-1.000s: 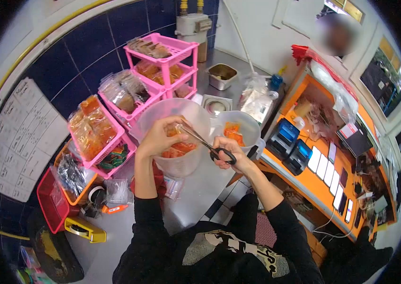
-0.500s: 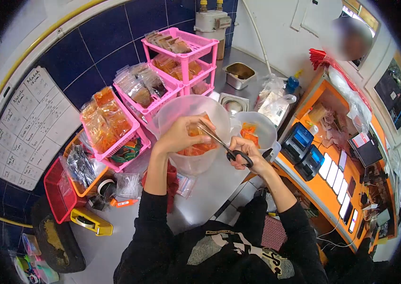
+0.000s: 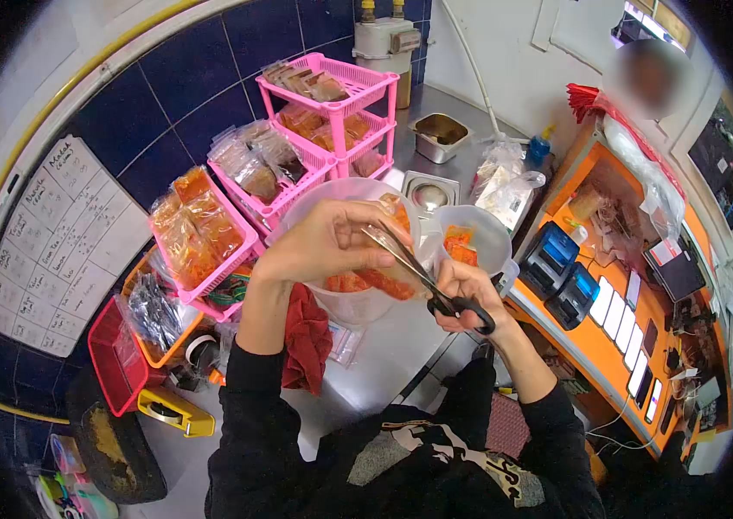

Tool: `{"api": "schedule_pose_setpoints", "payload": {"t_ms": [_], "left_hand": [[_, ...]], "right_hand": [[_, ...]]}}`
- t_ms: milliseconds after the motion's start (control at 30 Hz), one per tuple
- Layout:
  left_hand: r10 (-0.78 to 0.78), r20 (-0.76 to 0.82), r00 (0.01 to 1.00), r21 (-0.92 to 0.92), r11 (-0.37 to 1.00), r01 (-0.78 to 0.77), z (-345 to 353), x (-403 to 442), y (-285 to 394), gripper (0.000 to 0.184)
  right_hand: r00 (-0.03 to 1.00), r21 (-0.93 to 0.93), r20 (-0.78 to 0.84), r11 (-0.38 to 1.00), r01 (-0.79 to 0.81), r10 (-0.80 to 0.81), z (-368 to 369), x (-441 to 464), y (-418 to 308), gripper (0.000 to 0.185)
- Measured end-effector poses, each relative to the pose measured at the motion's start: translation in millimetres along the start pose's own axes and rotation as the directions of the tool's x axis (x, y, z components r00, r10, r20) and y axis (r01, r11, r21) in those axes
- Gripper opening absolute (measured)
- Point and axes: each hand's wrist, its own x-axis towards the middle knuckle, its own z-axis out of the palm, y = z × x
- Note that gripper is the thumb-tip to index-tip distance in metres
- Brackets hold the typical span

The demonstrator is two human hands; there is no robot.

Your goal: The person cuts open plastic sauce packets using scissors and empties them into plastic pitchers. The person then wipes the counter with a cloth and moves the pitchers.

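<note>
My right hand (image 3: 470, 294) grips a pair of scissors (image 3: 416, 266) by its black handles, the blades slightly apart and pointing up and left. My left hand (image 3: 332, 242) is closed beside the blade tips, over a large translucent plastic tub (image 3: 358, 307). Between its fingers it seems to pinch a clear sachet of orange sauce (image 3: 390, 283) that hangs below them; the fingers partly hide the grip. More orange packets lie in the tub. Right of it stands a smaller translucent jug (image 3: 492, 242) with orange pieces (image 3: 460, 246) inside.
Pink stacked baskets (image 3: 275, 208) with filled sachets stand behind and left. A red cloth (image 3: 306, 342), a yellow tape dispenser (image 3: 178, 412) and a red bin (image 3: 115, 363) are at left. An orange shelf (image 3: 548, 324) with phones is at right; a person (image 3: 647, 82) is beyond it.
The scissors and my right hand have shifted slightly down and right. My left hand has turned, and the orange sachet shows more below it. The view has shifted a little.
</note>
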Motion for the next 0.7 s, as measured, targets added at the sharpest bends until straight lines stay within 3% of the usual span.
{"api": "schedule_pose_setpoints", "payload": {"t_ms": [167,433,533,633,700], "left_hand": [[0.048,-0.007,0.999,0.036,0.998,-0.047,20,-5,25,0.028],[-0.067,-0.056,0.996,-0.104,0.993,0.061,53,-9,43,0.031],[0.045,0.054,0.998,-0.011,0.999,-0.045,55,-10,40,0.033],[-0.035,0.012,0.999,-0.044,0.998,0.035,67,-9,43,0.031],[-0.108,0.104,0.989,-0.003,0.994,0.109,75,-8,48,0.033]], "right_hand": [[0.995,-0.1,-0.088,0.994,0.033,-0.042,21,-19,-6,0.064],[0.994,0.063,-0.104,0.997,0.05,-0.044,55,-42,-20,0.08],[0.983,0.037,-0.157,0.994,0.104,-0.097,60,-51,-19,0.079],[0.983,0.031,-0.125,0.99,0.137,-0.132,62,-58,-18,0.081],[0.984,0.028,-0.121,0.99,0.137,-0.133,66,-62,-22,0.081]]}}
